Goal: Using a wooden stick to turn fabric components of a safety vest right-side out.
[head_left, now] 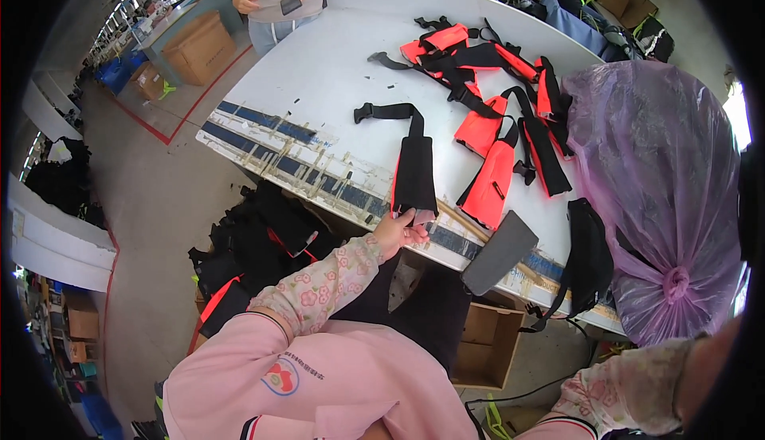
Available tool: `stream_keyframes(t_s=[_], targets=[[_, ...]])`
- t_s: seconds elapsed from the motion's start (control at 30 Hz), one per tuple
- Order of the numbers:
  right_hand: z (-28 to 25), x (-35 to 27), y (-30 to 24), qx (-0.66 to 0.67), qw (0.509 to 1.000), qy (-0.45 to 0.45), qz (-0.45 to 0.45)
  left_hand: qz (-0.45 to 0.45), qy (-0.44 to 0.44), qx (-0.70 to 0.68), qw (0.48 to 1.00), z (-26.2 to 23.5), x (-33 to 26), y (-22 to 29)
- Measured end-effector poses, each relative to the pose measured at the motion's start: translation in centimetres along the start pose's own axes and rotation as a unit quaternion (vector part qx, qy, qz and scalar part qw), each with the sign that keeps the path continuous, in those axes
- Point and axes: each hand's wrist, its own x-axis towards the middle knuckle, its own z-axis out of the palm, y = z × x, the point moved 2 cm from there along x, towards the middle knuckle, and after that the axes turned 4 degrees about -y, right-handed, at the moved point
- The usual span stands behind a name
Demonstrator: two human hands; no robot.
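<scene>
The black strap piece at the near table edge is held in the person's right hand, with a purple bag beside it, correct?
Not quite: the head view shows the left hand gripping the black strap piece at the table edge. The purple bag is indeed there.

My left hand (396, 231) pinches the near end of a long black pouch (414, 175) with a thin red edge down its left side. The pouch lies flat on the white table (319, 73), and its near end sits right at the table edge, over the blue tape strips. It points away from me, almost straight. A black strap (390, 111) comes off its far end and bends to the left, and the strap ends in a black buckle (363, 113). My right hand is too far at the picture's edge to see.
</scene>
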Motion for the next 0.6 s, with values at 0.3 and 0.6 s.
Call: stream_keyframes(t_s=[0.3, 0.6], targets=[[5.3, -26.6, 19.7, -0.381, 0.700, -0.461, 0.390, -0.026, 0.000, 0.050, 0.998, 0.5, -0.2, -0.4], [4.0, -26.9, 19.2, -0.373, 0.698, -0.417, 0.446, -0.052, -0.035, 0.076, 0.995, 0.3, -1.8, -0.8]])
